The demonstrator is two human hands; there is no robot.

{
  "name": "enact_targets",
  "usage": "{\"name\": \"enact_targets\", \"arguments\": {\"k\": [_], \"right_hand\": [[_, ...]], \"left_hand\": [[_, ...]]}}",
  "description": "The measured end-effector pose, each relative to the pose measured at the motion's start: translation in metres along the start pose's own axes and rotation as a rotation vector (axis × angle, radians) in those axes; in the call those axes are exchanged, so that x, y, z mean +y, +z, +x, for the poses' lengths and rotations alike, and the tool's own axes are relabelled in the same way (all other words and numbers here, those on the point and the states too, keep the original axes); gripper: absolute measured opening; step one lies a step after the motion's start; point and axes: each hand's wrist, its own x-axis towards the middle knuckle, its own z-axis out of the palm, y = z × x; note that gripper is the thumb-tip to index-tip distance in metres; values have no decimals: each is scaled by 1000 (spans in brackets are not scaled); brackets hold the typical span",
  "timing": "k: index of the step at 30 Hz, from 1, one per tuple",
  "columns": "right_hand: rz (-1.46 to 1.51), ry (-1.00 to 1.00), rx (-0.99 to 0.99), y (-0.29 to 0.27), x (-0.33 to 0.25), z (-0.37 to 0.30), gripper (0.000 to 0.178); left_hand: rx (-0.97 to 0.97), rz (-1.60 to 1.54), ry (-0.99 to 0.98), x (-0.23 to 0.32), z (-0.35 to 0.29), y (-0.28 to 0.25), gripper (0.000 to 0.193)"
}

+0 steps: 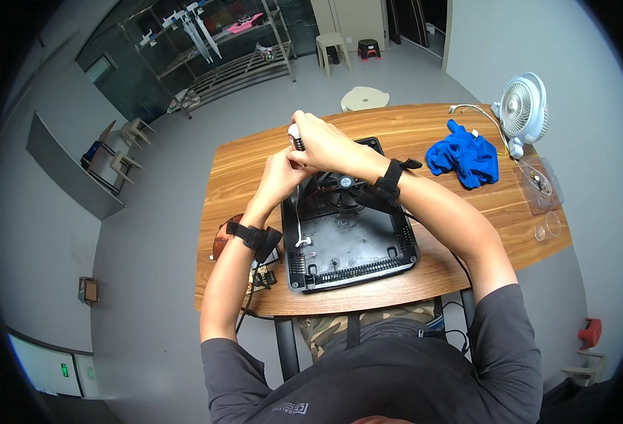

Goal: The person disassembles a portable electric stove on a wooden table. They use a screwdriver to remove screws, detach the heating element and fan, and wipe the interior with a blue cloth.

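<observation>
A black plastic appliance housing (pixel 357 244), open at the top, lies on the table in front of me. My right hand (pixel 325 145) is closed around the handle of a screwdriver (pixel 296 135), held upright over the housing's far left corner. Just below, my left hand (pixel 281 177) has its fingers pinched together at the lower part of the screwdriver; the tip is hidden behind them. Inside the housing sits a round black fan (pixel 345 184), partly covered by my right wrist. A thin white wire with a connector (pixel 303 242) lies along the left inner wall.
Beside my left forearm are a copper-coloured coil (pixel 223 237) and a circuit board (pixel 262 278), partly hidden. To the right lie a crumpled blue cloth (pixel 465 155), a white fan (pixel 522 106) with its cable, and a clear plastic tray (pixel 539 187). A stool (pixel 365 98) stands beyond the table.
</observation>
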Motion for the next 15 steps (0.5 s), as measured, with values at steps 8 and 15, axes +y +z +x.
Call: {"name": "enact_targets", "arguments": {"k": [8, 15], "right_hand": [[67, -15, -8, 3, 8, 3, 47], [89, -60, 28, 4, 3, 6, 40]], "left_hand": [[35, -2, -47, -2, 2, 3, 33], [100, 42, 32, -14, 5, 8, 33]]}}
